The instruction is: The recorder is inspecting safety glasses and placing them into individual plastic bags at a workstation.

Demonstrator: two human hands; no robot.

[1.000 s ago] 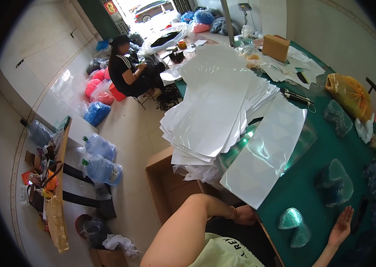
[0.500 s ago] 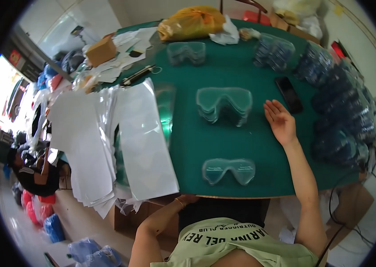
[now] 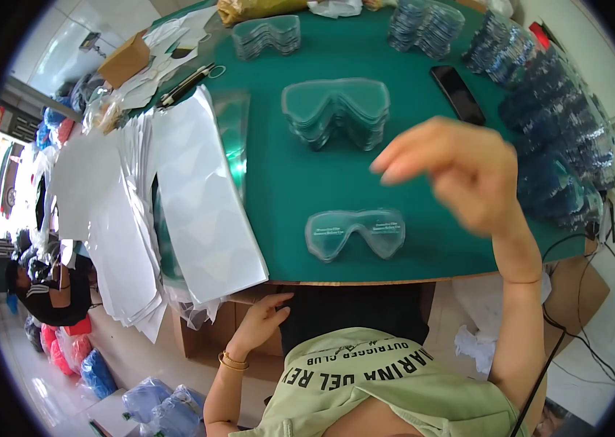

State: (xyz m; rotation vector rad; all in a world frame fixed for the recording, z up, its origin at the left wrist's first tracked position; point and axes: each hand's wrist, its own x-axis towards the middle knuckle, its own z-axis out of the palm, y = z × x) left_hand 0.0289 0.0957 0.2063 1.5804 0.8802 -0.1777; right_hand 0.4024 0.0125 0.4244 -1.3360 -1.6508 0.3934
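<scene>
My right hand (image 3: 467, 171), blurred by motion, is raised over the green table (image 3: 278, 182). Its fingers point left, loosely bent and apart, and nothing shows in them. Below and left of it lies a clear goggle-shaped plastic sheet (image 3: 316, 238) with small white print. Farther back is a stack of similar clear goggle-shaped sheets (image 3: 336, 98). My left hand (image 3: 260, 320) is low by my lap, just off the table's front edge, with thumb and fingers apart and nothing held. A bracelet (image 3: 233, 361) circles that wrist.
White paper sheets (image 3: 195, 197) cover the table's left side. A black phone (image 3: 457, 95) lies right of the stack. Several stacks of bluish goggle-shaped pieces (image 3: 558, 109) line the right edge. Another clear stack (image 3: 267, 36) stands at the back. A person (image 3: 53, 295) sits far left. Cables (image 3: 577, 335) hang at right.
My right hand has turned from palm up to bent fingers pointing left, and looks nearer and larger. My left hand has drawn back from the table edge. The whole view has shifted.
</scene>
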